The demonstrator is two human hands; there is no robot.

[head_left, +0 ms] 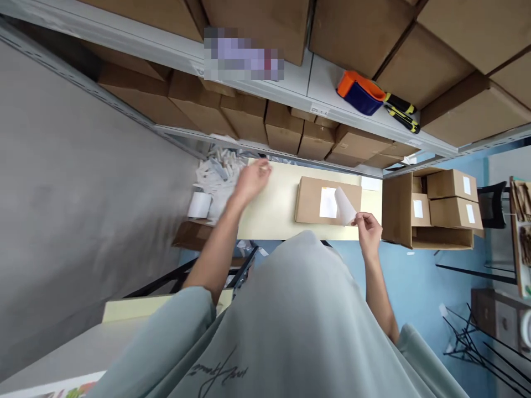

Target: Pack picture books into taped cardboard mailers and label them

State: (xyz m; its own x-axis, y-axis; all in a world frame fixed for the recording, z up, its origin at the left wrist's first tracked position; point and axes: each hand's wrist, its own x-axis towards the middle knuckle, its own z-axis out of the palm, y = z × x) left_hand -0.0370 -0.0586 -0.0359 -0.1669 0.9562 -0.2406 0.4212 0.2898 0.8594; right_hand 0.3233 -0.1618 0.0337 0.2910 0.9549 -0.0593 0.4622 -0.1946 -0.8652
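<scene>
A flat brown cardboard box [306, 200] lies on the pale yellow table, with a white label [328, 203] on its top face. Between its thumb and fingers, my right hand [369, 229] pinches the lower corner of a thin, curled white sheet [344, 205]. That sheet overlaps the label's right side; whether they are joined I cannot tell. My left hand [252, 179] is over the table's left end, apart from the box, with its fingers curled together. What it may hold is too small to make out.
Crumpled white paper strips [219, 171] and a white roll [199, 205] are left of the table [269, 221]. At its right stands an open carton [396, 210] holding smaller boxes [452, 185]. Above, a metal shelf [286, 83] carries cartons, an orange-and-blue tape dispenser [360, 93] and yellow-and-black-handled tools [401, 112].
</scene>
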